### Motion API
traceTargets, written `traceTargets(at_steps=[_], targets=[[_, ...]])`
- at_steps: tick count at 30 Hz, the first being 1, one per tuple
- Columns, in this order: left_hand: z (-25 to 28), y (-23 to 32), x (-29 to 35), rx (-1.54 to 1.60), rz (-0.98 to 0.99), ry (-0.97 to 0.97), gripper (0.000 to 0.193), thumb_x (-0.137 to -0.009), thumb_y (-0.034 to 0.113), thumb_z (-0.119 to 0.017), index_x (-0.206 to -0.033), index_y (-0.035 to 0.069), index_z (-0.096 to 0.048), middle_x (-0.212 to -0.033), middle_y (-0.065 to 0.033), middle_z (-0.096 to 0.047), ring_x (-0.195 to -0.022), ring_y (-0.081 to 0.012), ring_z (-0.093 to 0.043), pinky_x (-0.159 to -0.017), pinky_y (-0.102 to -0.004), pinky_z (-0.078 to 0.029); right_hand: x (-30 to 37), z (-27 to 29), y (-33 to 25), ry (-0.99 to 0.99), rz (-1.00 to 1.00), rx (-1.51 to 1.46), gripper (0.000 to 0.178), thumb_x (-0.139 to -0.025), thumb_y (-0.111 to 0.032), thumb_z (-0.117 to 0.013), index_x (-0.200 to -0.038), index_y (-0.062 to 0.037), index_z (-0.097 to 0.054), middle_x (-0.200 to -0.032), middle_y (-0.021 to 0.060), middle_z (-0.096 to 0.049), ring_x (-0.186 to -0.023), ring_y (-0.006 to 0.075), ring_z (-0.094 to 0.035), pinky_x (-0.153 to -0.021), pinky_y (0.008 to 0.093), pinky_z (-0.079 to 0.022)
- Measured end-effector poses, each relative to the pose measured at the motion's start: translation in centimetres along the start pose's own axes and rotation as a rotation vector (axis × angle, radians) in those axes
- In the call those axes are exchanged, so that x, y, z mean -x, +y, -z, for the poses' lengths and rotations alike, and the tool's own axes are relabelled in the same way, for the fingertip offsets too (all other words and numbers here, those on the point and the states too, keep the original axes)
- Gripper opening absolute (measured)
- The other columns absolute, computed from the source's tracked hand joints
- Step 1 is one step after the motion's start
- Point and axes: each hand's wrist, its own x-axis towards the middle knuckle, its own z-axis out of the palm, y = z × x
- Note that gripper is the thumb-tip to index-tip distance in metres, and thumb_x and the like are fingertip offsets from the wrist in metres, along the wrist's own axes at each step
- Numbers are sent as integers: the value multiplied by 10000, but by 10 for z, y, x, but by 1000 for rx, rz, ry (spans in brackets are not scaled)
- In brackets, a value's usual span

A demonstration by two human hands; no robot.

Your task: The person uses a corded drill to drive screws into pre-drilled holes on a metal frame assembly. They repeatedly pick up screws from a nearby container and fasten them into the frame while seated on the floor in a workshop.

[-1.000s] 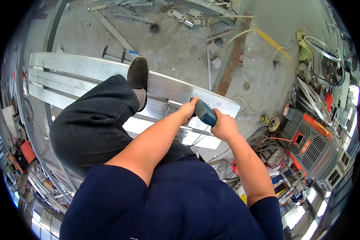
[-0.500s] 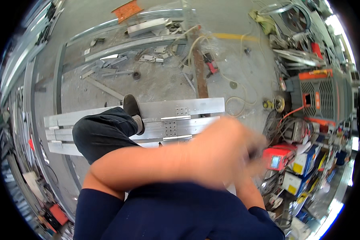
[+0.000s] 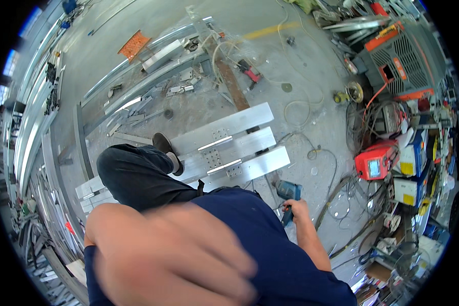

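My right hand [image 3: 298, 210] is closed around the grip of a blue-green power drill [image 3: 289, 190], held out to the right of my body. My left hand [image 3: 173, 255] looms large and blurred close to the view, in front of my dark blue shirt; its fingers are smeared, and nothing can be made out in them. Ahead of me lie long silvery metal bars [image 3: 239, 120], side by side, with rows of drilled holes and hinge-like strips [image 3: 224, 167] across them. My bent left knee and dark shoe [image 3: 163, 144] are over the bars.
A red machine with a small screen [image 3: 376, 162] stands at the right, near blue and white boxes [image 3: 410, 153] and a large grey-orange unit [image 3: 403, 64]. Cables and a hose cross the floor. A red power tool [image 3: 249, 71], metal offcuts [image 3: 137, 109] and a steel frame [image 3: 81, 143] lie farther off.
My left hand has swung from the right, beside my right hand, back to the left and closer to the view. The drill now shows clearly in my right hand. The view has turned.
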Motion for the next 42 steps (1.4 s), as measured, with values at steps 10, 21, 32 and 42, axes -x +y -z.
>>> traceTargets(at_steps=[10, 21, 32, 42], targets=[[143, -38, 194, -652, 461, 1483, 217, -980, 172, -604, -798, 54, -621, -599, 36, -420, -501, -60, -345, -483, -245, -263, -6, -30, -39, -151, 334, 694, 521, -623, -170, -723, -1107, 8, -647, -903, 207, -709, -861, 336, -697, -802, 402, -540], [-49, -154, 531, -804, 1856, 1244, 359, -790, 320, -679, -783, -37, -724, -682, -191, -683, -588, -317, -663, -655, -444, -522, -5, -160, -99, -399, 630, 1385, 396, -662, -145, -651, -1030, -2, -628, -959, 267, -693, -947, 431, -666, -839, 475, -535], [-207, -195, 537, -385, 2010, 1481, 362, -797, 281, -687, -947, -43, -739, -941, -255, -718, -912, -372, -707, -810, -430, -540, -16, -189, -126, -505, 780, 1755, 497, -650, -198, -727, -1093, 13, -648, -1049, 255, -696, -1020, 397, -668, -907, 428, -525], [-181, -211, 536, -697, 1691, 1275, 349, -850, 318, -625, -990, 15, -729, -1003, -256, -697, -989, -411, -670, -836, -476, -520, -30, -219, -152, -611, 760, 1935, 573, -610, -280, -812, -1084, 11, -675, -1046, 236, -705, -1009, 368, -679, -898, 410, -536]])
